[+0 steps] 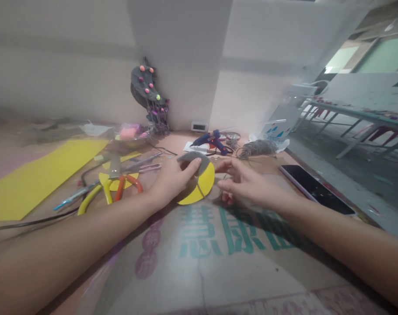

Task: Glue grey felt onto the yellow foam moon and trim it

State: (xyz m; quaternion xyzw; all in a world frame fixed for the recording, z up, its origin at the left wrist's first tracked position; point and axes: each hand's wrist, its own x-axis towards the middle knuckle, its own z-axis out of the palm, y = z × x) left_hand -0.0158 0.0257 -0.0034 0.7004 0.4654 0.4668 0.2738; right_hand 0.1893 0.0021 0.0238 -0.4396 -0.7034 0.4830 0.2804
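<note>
My left hand grips a round yellow disc whose upper part is wrapped in grey yarn; the thumb lies over the grey part. Just right of the disc, my right hand has its fingers loosely curled and pinched together, seemingly on a thin grey strand that I cannot make out clearly. Both hands rest over a cardboard sheet printed with teal characters.
Scissors with yellow and orange handles and pens lie to the left, beside a yellow foam sheet. A blue glue gun and a bundle of grey yarn sit behind. A dark phone lies at the right.
</note>
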